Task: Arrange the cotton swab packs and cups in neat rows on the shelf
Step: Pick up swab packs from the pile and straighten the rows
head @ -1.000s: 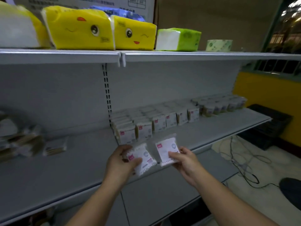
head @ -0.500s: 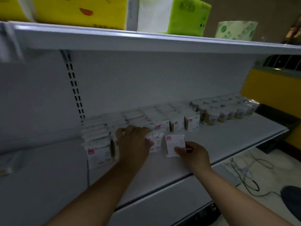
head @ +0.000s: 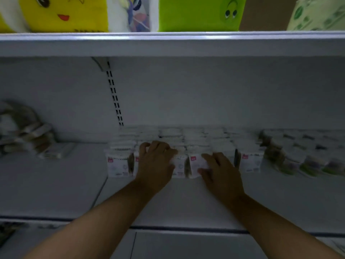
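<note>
Curls the left hand (head: 155, 161) over the top of a front-row cotton swab pack (head: 180, 166) just right of the slotted upright (head: 114, 98), grip closed on it. Pinches the neighbouring pack (head: 196, 163), further right of that upright, with the right hand (head: 221, 171), grip closed between thumb and fingers. Holds both packs upright on the shelf (head: 56, 184), with the cups (head: 308, 165) far right of the upright.

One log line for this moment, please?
left hand grips swab pack; right hand holds neighbouring pack; both in front row; cups at right
</note>
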Tool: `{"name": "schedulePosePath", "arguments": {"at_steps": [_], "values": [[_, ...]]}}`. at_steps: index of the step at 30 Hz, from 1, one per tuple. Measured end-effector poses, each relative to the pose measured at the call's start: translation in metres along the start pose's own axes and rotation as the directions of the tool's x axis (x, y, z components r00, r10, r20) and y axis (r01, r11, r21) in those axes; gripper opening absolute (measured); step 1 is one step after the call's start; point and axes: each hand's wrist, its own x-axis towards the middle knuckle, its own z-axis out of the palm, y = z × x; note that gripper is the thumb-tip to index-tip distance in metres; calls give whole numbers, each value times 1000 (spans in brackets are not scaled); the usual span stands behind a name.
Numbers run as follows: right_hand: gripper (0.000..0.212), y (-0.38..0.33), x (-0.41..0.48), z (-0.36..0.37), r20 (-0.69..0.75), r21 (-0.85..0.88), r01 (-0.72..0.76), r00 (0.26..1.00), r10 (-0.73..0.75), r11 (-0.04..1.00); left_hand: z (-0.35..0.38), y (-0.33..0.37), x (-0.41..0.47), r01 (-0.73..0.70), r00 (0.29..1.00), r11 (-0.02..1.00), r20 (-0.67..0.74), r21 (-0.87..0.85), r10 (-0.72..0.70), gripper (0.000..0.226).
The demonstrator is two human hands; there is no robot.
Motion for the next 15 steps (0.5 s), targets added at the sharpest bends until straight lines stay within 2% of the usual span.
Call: {"name": "schedulePosePath", "arguments": {"at_steps": [3,6,10,15], "values": [[42,0,1,3,11,68,-11,1000,10,998,-7,6,4,23,994,993,102,114,-35,50],[45,2,-2,0,18,198,-35,999,32,979,-9,11,3,67,985,988,148,136,-88,61],[35,2,-8,-13,-14,250,0,1000,4,968,-25,17,-4,109,952,993,282,55,-120,78],[16,-43,2,-31,-78,270,191,981,-177,944,-65,-13,-17,263,871,961,449,-84,-199,72]]}}
